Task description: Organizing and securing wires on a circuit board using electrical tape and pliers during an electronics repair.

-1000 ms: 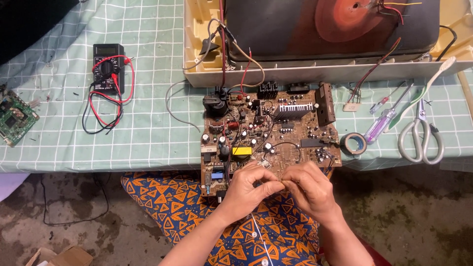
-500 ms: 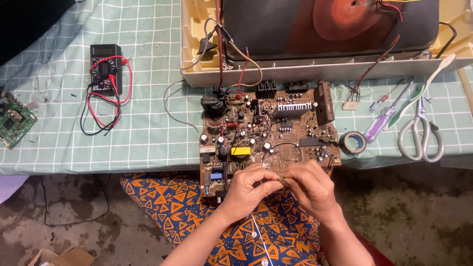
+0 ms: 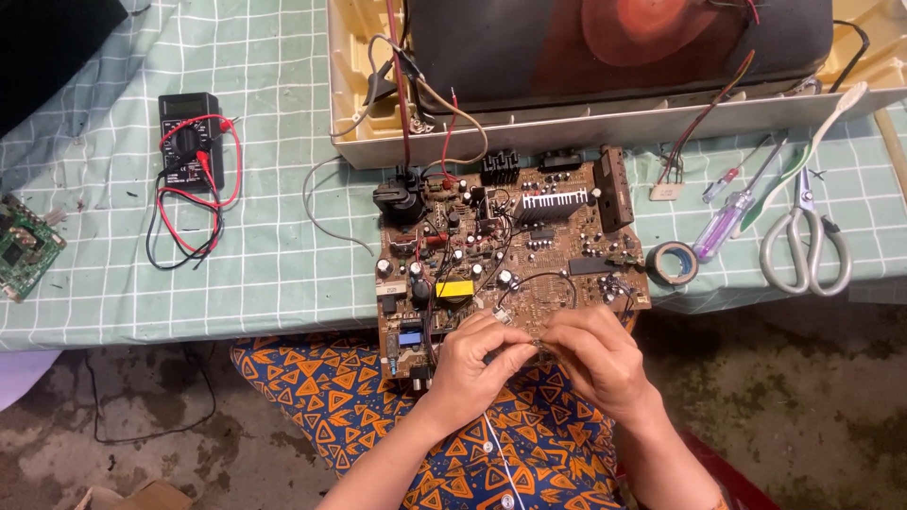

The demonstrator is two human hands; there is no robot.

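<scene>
A brown circuit board [image 3: 529, 236] crowded with components lies half on the table edge, half over my lap. Both hands meet at its near edge. My left hand [image 3: 479, 364] and my right hand [image 3: 595, 357] pinch a small dark part [image 3: 525, 348] between their fingertips, just at the board's front rim. Wires run from the board's far side up into an old cream-cased television [image 3: 605, 76] lying face down at the back of the table.
A black multimeter [image 3: 189, 142] with red and black leads lies at left, a small green board [image 3: 24, 246] at the far left edge. Right of the board are a tape roll [image 3: 673, 263], a purple-handled screwdriver [image 3: 726, 217] and scissors [image 3: 808, 246]. A checked green cloth [image 3: 236, 283] covers the table.
The view has shifted slightly. Both hands stay together at the board's near edge, with small finger movements on the part.
</scene>
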